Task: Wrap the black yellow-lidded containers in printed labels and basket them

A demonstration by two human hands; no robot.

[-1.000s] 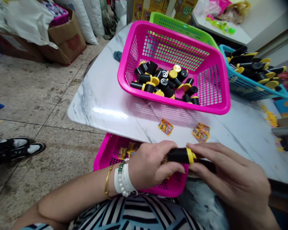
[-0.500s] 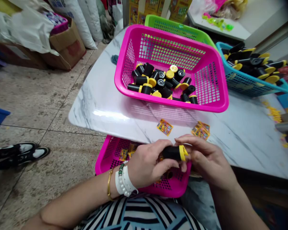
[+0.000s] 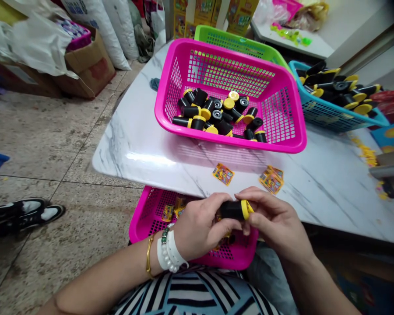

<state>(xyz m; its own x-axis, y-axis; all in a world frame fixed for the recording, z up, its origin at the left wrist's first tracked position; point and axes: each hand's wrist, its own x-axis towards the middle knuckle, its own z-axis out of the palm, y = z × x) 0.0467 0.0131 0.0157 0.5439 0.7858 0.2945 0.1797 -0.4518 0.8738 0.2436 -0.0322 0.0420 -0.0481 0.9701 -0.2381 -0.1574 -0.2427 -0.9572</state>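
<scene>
I see the left hand (image 3: 197, 222) gripping a tube (image 3: 231, 210), the right hand (image 3: 279, 225) pinching its lid (image 3: 245, 210), apparently not yet closed.

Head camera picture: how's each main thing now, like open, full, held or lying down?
Left hand: closed around the black tube
Right hand: fingers bent at the yellow cap; grip unclear
Black tube: held, lying sideways
Yellow cap: on the tube's end; whether fully shut, can't tell
Upper pink basket: open-topped, partly filled
Lower pink basket: open-topped, partly hidden
Blue basket: open-topped, heaped
Single orange card: flat on the table
Other orange cards: overlapping
</scene>
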